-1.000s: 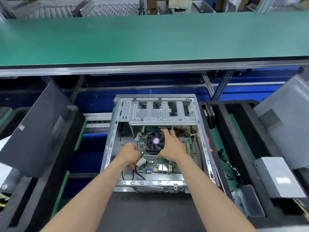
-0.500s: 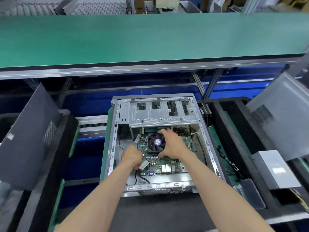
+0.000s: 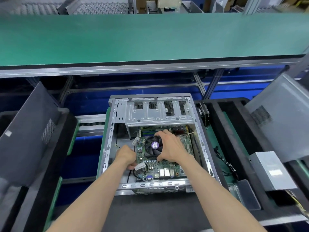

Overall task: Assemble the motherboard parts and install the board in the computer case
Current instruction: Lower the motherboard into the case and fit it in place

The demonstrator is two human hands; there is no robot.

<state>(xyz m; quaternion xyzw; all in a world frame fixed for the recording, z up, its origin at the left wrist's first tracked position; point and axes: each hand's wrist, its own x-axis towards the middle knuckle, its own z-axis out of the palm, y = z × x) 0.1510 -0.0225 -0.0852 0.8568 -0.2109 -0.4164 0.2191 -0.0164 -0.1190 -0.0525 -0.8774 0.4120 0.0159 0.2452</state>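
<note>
Seating the green motherboard (image 3: pixel 167 166) is the step in hand, I judge, and you have it lying inside the open grey steel computer case (image 3: pixel 203 148), under the silver drive cage (image 3: pixel 160 113) at its far end. Your right hand (image 3: pixel 170 146) is curled around the black square cooler fan with the purple hub (image 3: pixel 153 145), fingers over its far edge and thumb at its near corner, using it as a handle. Your left hand (image 3: pixel 127 156) is closed at the board's left edge, pinching near the white-labelled black cable bundle (image 3: pixel 140 167); whether it holds the board edge or the cable I cannot tell.

To do this well, steer with the cooler but keep the force gentle, since it loads the socket beneath. Slide the board toward the near wall of the case so the silver rear ports (image 3: pixel 165 172) meet their openings, then let it settle flat. Keep the black cables out from under the board with your left hand before you let go. Only then think of screws.

Compared with a second ago, your right hand has closed more firmly around the fan, where earlier it lay spread over it. Your left hand has stayed at the board's left edge. Your view has swung slightly, so the case sits differently in frame; whether the board itself moved I cannot tell.
</note>
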